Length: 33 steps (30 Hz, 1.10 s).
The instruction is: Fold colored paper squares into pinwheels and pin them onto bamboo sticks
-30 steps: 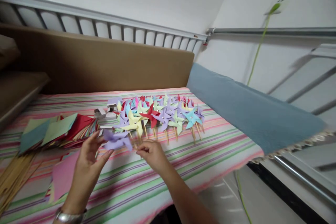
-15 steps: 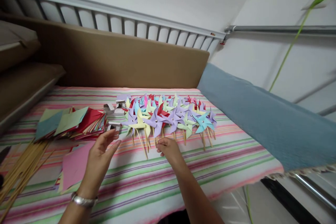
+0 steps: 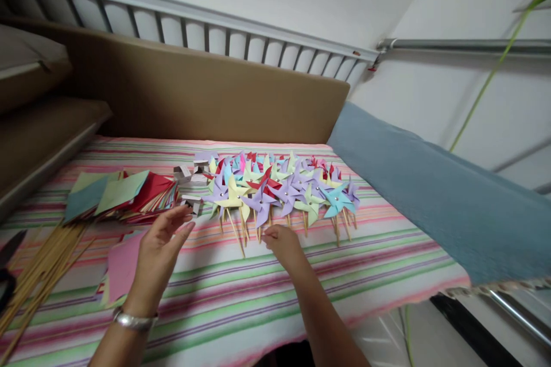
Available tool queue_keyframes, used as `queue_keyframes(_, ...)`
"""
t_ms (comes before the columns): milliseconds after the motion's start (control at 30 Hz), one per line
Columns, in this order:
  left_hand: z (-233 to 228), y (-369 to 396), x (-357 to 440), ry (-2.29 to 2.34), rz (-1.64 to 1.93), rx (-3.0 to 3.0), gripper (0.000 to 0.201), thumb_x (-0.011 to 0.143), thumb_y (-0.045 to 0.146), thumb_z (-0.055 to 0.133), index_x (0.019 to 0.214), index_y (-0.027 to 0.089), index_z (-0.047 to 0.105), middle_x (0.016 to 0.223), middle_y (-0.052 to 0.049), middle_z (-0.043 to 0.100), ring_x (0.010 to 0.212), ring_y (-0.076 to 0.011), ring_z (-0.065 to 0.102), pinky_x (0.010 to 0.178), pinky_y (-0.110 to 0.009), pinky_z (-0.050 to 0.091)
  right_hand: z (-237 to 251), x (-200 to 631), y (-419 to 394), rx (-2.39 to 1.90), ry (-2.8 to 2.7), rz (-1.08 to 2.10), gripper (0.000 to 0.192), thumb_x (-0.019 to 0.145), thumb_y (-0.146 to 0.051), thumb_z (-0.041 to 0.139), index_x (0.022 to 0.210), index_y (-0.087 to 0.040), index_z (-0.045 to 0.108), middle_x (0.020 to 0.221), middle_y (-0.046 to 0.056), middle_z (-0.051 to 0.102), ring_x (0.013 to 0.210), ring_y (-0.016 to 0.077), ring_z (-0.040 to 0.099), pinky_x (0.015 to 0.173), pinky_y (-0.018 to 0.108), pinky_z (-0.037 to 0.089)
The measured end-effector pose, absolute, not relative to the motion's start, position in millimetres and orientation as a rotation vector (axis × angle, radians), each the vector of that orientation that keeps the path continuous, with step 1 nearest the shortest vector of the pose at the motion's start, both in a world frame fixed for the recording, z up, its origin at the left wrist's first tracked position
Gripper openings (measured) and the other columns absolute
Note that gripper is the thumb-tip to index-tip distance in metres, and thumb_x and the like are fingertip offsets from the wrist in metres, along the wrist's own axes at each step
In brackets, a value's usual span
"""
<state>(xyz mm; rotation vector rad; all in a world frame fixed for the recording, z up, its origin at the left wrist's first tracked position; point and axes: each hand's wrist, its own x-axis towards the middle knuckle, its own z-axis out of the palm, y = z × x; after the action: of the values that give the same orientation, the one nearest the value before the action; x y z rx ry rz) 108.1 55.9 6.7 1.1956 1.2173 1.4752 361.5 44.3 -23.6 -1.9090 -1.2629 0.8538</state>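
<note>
A purple paper pinwheel (image 3: 260, 205) on a wooden stick lies at the front of a row of several coloured pinwheels (image 3: 297, 183) on the striped cloth (image 3: 241, 292). My right hand (image 3: 282, 242) pinches the lower end of that pinwheel's stick. My left hand (image 3: 161, 241) hovers open, fingers spread, just left of the row, over a pink paper square (image 3: 123, 264). A silver bracelet sits on my left wrist.
A fanned stack of coloured paper squares (image 3: 120, 195) lies at the left, with a bundle of wooden sticks (image 3: 38, 269) in front of it. Small grey clips (image 3: 189, 175) sit beside the pinwheels. A brown board (image 3: 193, 92) stands behind; a blue cushion (image 3: 430, 195) lies right.
The purple pinwheel that both hands held has been laid down at the front of the row. My left hand let go and opened; my right hand stays on the stick.
</note>
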Motion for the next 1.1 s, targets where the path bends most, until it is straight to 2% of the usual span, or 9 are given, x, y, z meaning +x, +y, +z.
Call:
queue_keyframes(167, 15.6, 62.1, 76.3, 1.22, 1.873, 1.021, 0.029, 0.068, 0.027, 0.069, 0.096, 0.02, 0.064, 0.094, -0.003, 0.066, 0.087, -0.0151, 0.061, 0.084, -0.029, 0.046, 18.6, 360.6, 30.7, -2.011, -1.443, 0.614, 0.018, 0.072, -0.036, 0.055, 0.064, -0.021, 0.062, 0.055, 0.0, 0.061, 0.059, 0.018, 0.059, 0.057, 0.028, 0.039)
queue_keyframes(267, 17.5, 63.0, 55.5, 1.266, 1.971, 0.911, 0.027, 0.068, 0.027, 0.068, 0.092, 0.017, 0.064, 0.089, -0.003, 0.066, 0.08, -0.0137, 0.061, 0.078, -0.028, 0.046, 30.3, 340.4, 26.2, -1.886, -1.513, 0.625, 0.021, 0.075, -0.038, 0.052, 0.067, -0.021, 0.062, 0.057, -0.001, 0.06, 0.058, 0.0165, 0.059, 0.058, 0.027, 0.04)
queue_keyframes(367, 12.3, 63.3, 37.3, 1.393, 1.876, 0.893, 0.028, 0.064, 0.027, 0.069, 0.089, 0.015, 0.064, 0.082, -0.002, 0.065, 0.073, -0.0131, 0.059, 0.07, -0.026, 0.045, 18.9, 310.3, 24.6, -1.758, -1.628, 0.747, 0.02, 0.075, -0.035, 0.052, 0.067, -0.02, 0.063, 0.059, -0.001, 0.061, 0.058, 0.0157, 0.058, 0.057, 0.025, 0.04)
queue_keyframes(500, -5.8, 62.8, 13.4, 1.626, 1.48, 1.115, 0.02, 0.058, 0.025, 0.069, 0.074, 0.014, 0.065, 0.069, -0.003, 0.065, 0.066, -0.0161, 0.059, 0.066, -0.029, 0.044, -10.6, 270.9, 22.7, -1.59, -1.851, 0.905, 0.017, 0.076, -0.029, 0.051, 0.068, -0.02, 0.063, 0.061, 0.0, 0.064, 0.058, 0.0152, 0.058, 0.056, 0.024, 0.039)
queue_keyframes(600, -17.0, 58.4, -0.1, 1.686, 1.218, 1.373, 0.023, 0.058, 0.024, 0.068, 0.08, 0.016, 0.067, 0.079, -0.006, 0.068, 0.074, -0.0201, 0.061, 0.072, -0.033, 0.045, -23.9, 250.2, 21.6, -1.512, -1.953, 0.954, 0.017, 0.077, -0.027, 0.051, 0.071, -0.02, 0.064, 0.062, 0.001, 0.066, 0.059, 0.0152, 0.059, 0.055, 0.024, 0.04)
queue_keyframes(767, -21.8, 46.4, -0.2, 1.606, 0.891, 1.892, 0.045, 0.055, 0.019, 0.072, 0.099, 0.017, 0.065, 0.105, -0.011, 0.065, 0.103, -0.0265, 0.055, 0.092, -0.039, 0.039, -30.7, 228.3, 24.0, -1.5, -1.999, 0.948, 0.015, 0.076, -0.024, 0.052, 0.074, -0.02, 0.066, 0.068, 0.002, 0.068, 0.063, 0.0157, 0.062, 0.058, 0.023, 0.041)
queue_keyframes(900, -27.8, 40.5, 15.3, 1.606, 0.74, 2.079, 0.056, 0.056, 0.022, 0.073, 0.11, 0.017, 0.058, 0.115, -0.012, 0.06, 0.109, -0.0272, 0.051, 0.095, -0.039, 0.038, -37.8, 214.9, 27.9, -1.481, -2.013, 0.974, 0.014, 0.076, -0.023, 0.053, 0.077, -0.02, 0.067, 0.071, 0.002, 0.069, 0.064, 0.0154, 0.062, 0.059, 0.023, 0.042)
queue_keyframes(1100, -37.2, 37.2, 41.4, 1.846, 0.624, 2.142, 0.054, 0.062, 0.024, 0.068, 0.113, 0.017, 0.053, 0.122, -0.014, 0.054, 0.116, -0.0285, 0.045, 0.096, -0.042, 0.035, -48.9, 205.1, 33.8, -1.462, -2.046, 0.974, 0.014, 0.077, -0.023, 0.053, 0.076, -0.02, 0.066, 0.067, 0.001, 0.067, 0.061, 0.0141, 0.06, 0.057, 0.022, 0.041)
